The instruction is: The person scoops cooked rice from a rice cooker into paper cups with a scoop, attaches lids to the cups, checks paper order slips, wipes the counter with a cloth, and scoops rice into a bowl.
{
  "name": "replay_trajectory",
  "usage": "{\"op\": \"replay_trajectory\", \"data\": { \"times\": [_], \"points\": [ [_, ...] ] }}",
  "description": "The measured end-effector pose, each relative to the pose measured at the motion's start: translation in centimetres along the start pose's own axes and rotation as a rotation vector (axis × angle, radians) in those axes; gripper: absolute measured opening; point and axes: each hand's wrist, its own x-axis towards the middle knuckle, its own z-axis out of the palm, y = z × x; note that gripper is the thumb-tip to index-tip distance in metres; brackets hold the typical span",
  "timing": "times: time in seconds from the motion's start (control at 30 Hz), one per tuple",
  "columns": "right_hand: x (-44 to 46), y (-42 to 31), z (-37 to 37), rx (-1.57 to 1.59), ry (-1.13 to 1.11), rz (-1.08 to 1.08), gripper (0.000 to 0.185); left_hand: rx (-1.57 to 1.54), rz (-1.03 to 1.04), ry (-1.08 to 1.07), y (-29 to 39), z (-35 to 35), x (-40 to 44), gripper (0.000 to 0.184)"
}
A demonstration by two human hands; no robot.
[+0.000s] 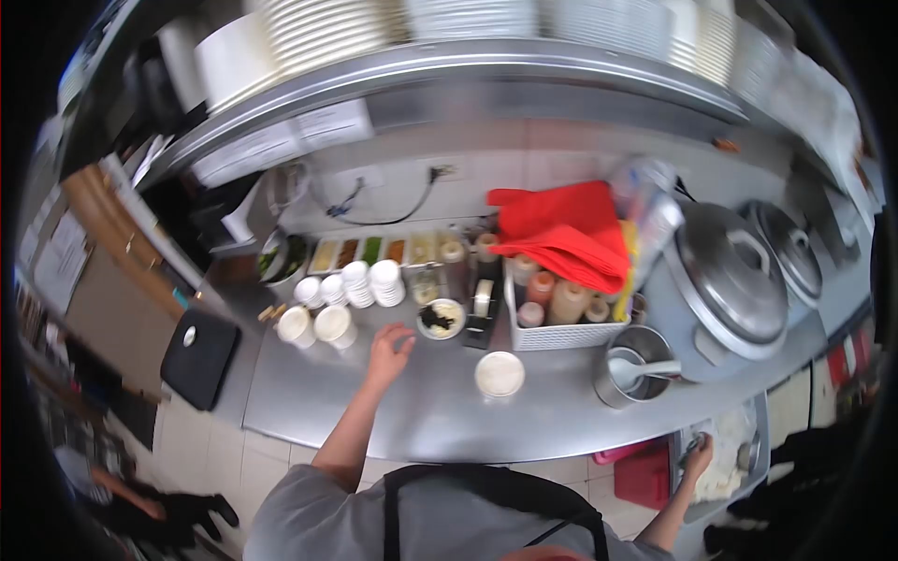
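My left hand [388,351] hovers over the steel counter [421,402], fingers stretched and a little apart, holding nothing. It is nearest to a white bowl [456,330] with dark shreds and pale pieces in it, and two lidded white tubs [334,325] stand on its other side. Another round white tub [499,374] sits farther right on the counter. Down at the right, my right hand [699,455] is closed over a grey bin [753,439] that contains a white mass [720,467]. Something small and metallic shows at its fingers, too small to name.
Stacked white cups [385,282] and condiment trays [372,251] line the back. A white basket [561,337] holds bottles under a red cloth [571,234]. A metal pot [622,388] with a ladle-like utensil stands beside large lidded cookers [730,271]. Plates [327,37] fill the overhead shelf. Another person [140,496] is lower left.
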Motion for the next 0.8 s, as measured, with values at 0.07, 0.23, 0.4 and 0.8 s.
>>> {"op": "replay_trajectory", "data": {
  "times": [0.07, 0.23, 0.4, 0.8],
  "points": [
    [-3.7, -6.7, 2.8, 0.117, 0.059, -0.273, 0.021, -0.025, -0.025, 0.044, -0.6, -1.2, -0.2, 0.018],
    [-11.9, -26.9, 6.7, 0.028, -0.389, -0.621, 0.028, -0.120, -0.024, 0.084, 0.3, -3.6, 0.4, 0.017],
    [-13.0, -32.4, 10.3, -0.124, -0.150, -1.291, 0.019, -0.183, 0.015, 0.122, -1.8, -6.0, -0.1, 0.016],
    [-6.9, -48.5, 9.0, 0.254, -0.007, -0.745, 0.033, -0.289, -0.093, 0.217, -8.6, -12.8, -3.3, 0.018]
  ]
}}
